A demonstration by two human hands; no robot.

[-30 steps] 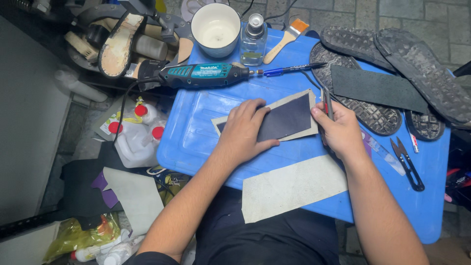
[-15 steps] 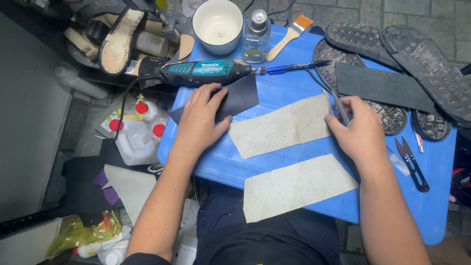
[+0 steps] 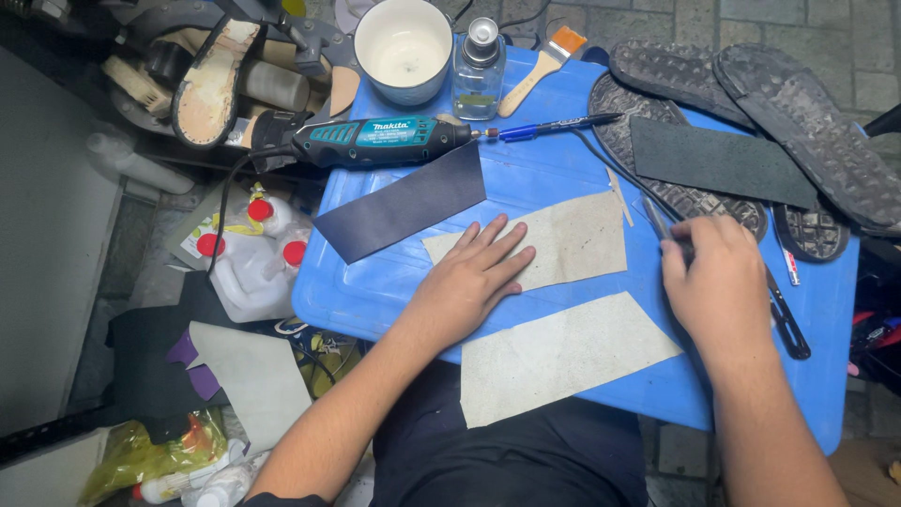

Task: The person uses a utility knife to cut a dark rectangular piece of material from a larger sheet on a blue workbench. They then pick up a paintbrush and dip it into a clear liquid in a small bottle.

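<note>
left hand (image 3: 469, 282) flat, fingers spread; right hand (image 3: 718, 286) curled closed.

head view; looks steeply down; close over blue tray (image 3: 526, 188); single view

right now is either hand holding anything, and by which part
The right hand pinches a thin metal tool near its lower end. The left hand only presses flat on the pale sheet.
</note>
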